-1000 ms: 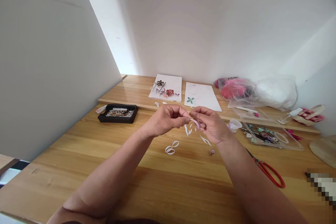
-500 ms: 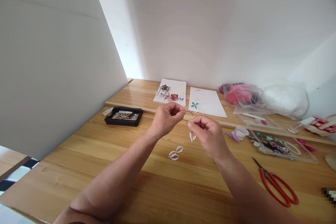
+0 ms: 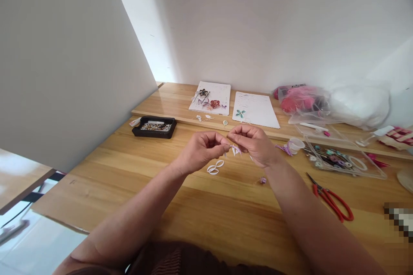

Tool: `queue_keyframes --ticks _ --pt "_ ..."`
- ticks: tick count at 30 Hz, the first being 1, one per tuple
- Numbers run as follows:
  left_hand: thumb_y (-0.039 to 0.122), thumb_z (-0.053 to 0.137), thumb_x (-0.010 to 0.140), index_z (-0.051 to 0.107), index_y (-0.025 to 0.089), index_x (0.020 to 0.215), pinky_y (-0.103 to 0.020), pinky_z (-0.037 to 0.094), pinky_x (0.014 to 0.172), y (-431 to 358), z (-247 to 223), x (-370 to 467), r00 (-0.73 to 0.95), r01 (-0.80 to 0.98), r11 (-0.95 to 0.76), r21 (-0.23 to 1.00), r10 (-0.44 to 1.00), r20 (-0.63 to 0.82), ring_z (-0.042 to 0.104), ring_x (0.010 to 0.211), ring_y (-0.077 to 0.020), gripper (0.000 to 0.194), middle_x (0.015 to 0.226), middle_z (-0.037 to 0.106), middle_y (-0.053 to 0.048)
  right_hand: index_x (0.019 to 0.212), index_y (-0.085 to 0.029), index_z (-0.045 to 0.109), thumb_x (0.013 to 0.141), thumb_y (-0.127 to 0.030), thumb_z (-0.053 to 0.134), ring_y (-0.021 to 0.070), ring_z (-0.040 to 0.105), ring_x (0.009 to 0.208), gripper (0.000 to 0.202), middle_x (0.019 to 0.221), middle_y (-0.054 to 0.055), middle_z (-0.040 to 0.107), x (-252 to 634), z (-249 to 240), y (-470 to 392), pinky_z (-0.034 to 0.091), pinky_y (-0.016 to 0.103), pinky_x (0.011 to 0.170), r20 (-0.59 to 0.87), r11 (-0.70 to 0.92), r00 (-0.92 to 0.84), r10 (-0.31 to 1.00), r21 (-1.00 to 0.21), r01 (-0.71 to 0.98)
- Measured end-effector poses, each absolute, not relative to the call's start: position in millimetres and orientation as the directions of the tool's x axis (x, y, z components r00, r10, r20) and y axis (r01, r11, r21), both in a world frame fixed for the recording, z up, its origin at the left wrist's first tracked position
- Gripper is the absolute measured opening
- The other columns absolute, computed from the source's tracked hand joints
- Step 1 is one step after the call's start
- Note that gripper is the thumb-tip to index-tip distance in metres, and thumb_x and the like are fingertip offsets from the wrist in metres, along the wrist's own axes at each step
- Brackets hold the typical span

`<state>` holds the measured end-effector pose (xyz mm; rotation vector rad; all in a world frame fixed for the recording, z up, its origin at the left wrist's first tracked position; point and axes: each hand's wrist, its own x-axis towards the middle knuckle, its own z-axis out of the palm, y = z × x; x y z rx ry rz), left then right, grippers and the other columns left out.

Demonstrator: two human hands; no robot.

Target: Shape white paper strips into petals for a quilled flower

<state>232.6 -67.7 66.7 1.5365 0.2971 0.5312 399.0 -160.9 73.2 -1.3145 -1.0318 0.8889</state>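
My left hand point(image 3: 206, 148) is closed in a pinch on a thin, curved purple strip point(image 3: 236, 149) that sticks out past the fingertips. Close beside it, my right hand point(image 3: 250, 142) has its thumb and forefinger pressed together; whatever is between them is too small to make out. Under the hands, a white leaf-shaped cutout point(image 3: 235, 151) shows in part. White looped strips point(image 3: 213, 168) lie on the wooden table nearer to me. By my right wrist rests a small purple piece point(image 3: 263, 180).
Red-handled scissors point(image 3: 332, 200) lie at right, before a clear box point(image 3: 361, 172) of beads. A black tray point(image 3: 155, 135) of beads sits at left. On the raised ledge are white paper sheets point(image 3: 258, 107) with flower ornaments and plastic bags point(image 3: 355, 105). A small clear cup point(image 3: 296, 145) stands nearby.
The view has tipped downward, so the table sits higher in it. My right hand has moved up level with my left. The purple strip now points down to the right.
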Motion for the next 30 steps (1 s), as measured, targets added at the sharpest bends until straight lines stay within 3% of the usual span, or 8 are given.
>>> queue_keyframes --ticks 3,6,9,12,15,18,24,30 --pt "0.034 0.076 0.079 0.067 0.014 0.077 -0.022 0.041 0.061 -70.4 54.3 224.2 0.784 -0.231 0.052 0.971 0.602 0.154 0.048 0.060 -0.0072 0.022 0.070 0.060 0.001 0.071 -0.018 0.064 0.070 -0.038 0.083 0.0049 0.028 0.045 0.028 0.053 -0.008 0.045 391.7 54.2 -151.9 0.020 0.023 0.046 -0.119 -0.064 0.217 0.969 -0.967 -0.247" --pt "0.035 0.077 0.078 0.067 0.014 0.078 -0.022 0.041 0.061 -69.3 41.1 220.8 0.677 -0.318 0.103 0.943 0.721 0.150 0.048 0.060 -0.0070 0.023 0.069 0.060 0.001 0.071 -0.018 0.061 0.070 -0.038 0.084 0.0050 0.030 0.046 0.030 0.053 -0.008 0.043 379.1 40.0 -146.9 0.020 0.022 0.046 -0.210 -0.157 0.122 0.970 -0.926 -0.345" --pt "0.035 0.078 0.077 0.066 0.014 0.077 -0.022 0.041 0.061 -64.8 32.3 220.4 0.583 -0.362 0.106 0.926 0.801 0.136 0.049 0.060 -0.0071 0.024 0.067 0.059 0.002 0.072 -0.019 0.062 0.072 -0.037 0.081 0.0058 0.035 0.046 0.027 0.057 -0.006 0.049 365.8 37.7 -147.3 0.024 0.022 0.045 -0.223 -0.177 0.166 0.960 -0.951 -0.253" --pt "0.035 0.078 0.075 0.066 0.014 0.076 -0.022 0.041 0.060 -58.8 28.6 220.7 0.515 -0.338 0.079 0.938 0.850 0.114 0.049 0.059 -0.0074 0.025 0.067 0.060 0.002 0.069 -0.018 0.063 0.077 -0.036 0.074 0.0073 0.039 0.048 0.022 0.061 -0.003 0.056 355.0 45.6 -152.8 0.030 0.024 0.047 -0.082 -0.100 0.267 0.960 -0.993 0.056" --pt "0.035 0.078 0.073 0.066 0.014 0.075 -0.022 0.041 0.059 -54.2 28.1 220.3 0.495 -0.266 0.038 0.963 0.863 0.103 0.049 0.059 -0.0073 0.025 0.068 0.061 0.001 0.071 -0.019 0.065 0.082 -0.027 0.067 0.0089 0.043 0.053 0.014 0.062 -0.003 0.057 347.6 58.3 -163.1 0.033 0.024 0.050 0.119 -0.020 0.288 0.950 -0.898 0.439" --pt "0.034 0.077 0.073 0.066 0.013 0.074 -0.022 0.041 0.058 -54.2 28.6 219.2 0.569 -0.150 -0.011 0.989 0.817 0.096 0.050 0.059 -0.0074 0.023 0.068 0.062 0.000 0.076 -0.019 0.066 0.084 -0.022 0.063 0.0084 0.041 0.051 0.009 0.059 -0.004 0.052 345.1 71.3 -173.9 0.032 0.024 0.049 0.250 0.041 0.263 0.932 -0.793 0.608" --pt "0.033 0.076 0.075 0.067 0.012 0.074 -0.021 0.035 0.052 -66.3 29.3 216.6 0.772 -0.057 -0.030 0.998 0.632 0.064 0.048 0.055 -0.0068 0.022 0.065 0.060 0.001 0.078 -0.018 0.069 0.086 -0.028 0.066 0.0083 0.038 0.051 0.013 0.058 -0.003 0.052 362.7 82.2 -174.6 0.029 0.024 0.047 0.291 0.065 0.273 0.917 -0.784 0.617" --pt "0.037 0.080 0.074 0.067 0.012 0.079 -0.023 0.041 0.056 -70.5 33.0 213.2 0.816 -0.131 0.104 0.986 0.576 0.048 0.052 0.057 -0.0085 0.028 0.067 0.062 -0.001 0.076 -0.018 0.070 0.077 -0.040 0.076 0.0101 0.045 0.057 0.023 0.069 0.001 0.062 383.4 59.5 -154.6 0.036 0.025 0.052 0.111 0.012 0.318 0.942 -0.955 0.298"
